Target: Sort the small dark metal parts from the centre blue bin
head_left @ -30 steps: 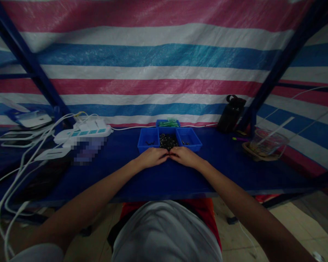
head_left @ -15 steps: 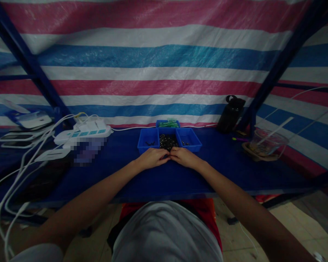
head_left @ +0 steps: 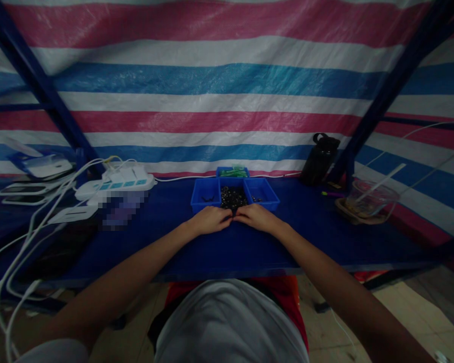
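My left hand and my right hand meet at the front edge of a blue divided tray. The fingers of both are bent and pinched, tips nearly touching. Whatever lies between them is too small and dark to make out. Just beyond the fingertips, the tray's middle compartment holds a heap of small dark shiny parts. A few dark pieces lie in the left compartment, and some small shiny pieces in the right one.
Behind the tray, a small blue bin holds green items. A white power strip with cables sits at left, near phones. At right stand a black bottle and a clear plastic bowl.
My fingertips have drawn slightly apart, and the fingers of my right hand have shifted a little. Both hands stay at the tray's front edge.
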The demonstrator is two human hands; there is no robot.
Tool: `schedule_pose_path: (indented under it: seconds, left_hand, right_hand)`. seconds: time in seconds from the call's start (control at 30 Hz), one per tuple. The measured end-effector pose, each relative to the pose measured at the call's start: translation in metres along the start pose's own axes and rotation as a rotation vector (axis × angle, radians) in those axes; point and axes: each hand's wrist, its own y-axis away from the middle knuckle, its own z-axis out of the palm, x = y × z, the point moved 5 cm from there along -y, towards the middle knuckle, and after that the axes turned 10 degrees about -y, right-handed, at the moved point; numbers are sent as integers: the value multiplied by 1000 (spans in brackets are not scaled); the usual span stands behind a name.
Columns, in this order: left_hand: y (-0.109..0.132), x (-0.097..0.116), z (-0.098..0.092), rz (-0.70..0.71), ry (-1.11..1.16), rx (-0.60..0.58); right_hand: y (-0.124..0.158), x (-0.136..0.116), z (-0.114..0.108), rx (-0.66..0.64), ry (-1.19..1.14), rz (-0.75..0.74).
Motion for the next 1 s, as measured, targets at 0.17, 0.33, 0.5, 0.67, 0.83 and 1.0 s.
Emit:
schedule_pose_path:
  seconds: [0.17,0.33,0.5,0.67,0.83,1.0]
  left_hand:
    - [0,2,1,13,-26,-22]
    - [0,1,2,16,-25,-25]
    - [0,1,2,27,-18,-19]
    - [0,2,-2,16,-11,-25]
    - [0,1,-3,1,14,-28]
    - [1,0,-3,9,53,8]
  right_hand:
    - [0,-6,-1,10,12,-6]
    - [1,-9,-4,27,47,-8]
    - [1,-10,-5,33,56,8]
    - [1,-8,-4,27,67,22]
    - [1,-4,-3,5,40,40]
    - [1,1,-1,-15,26,51]
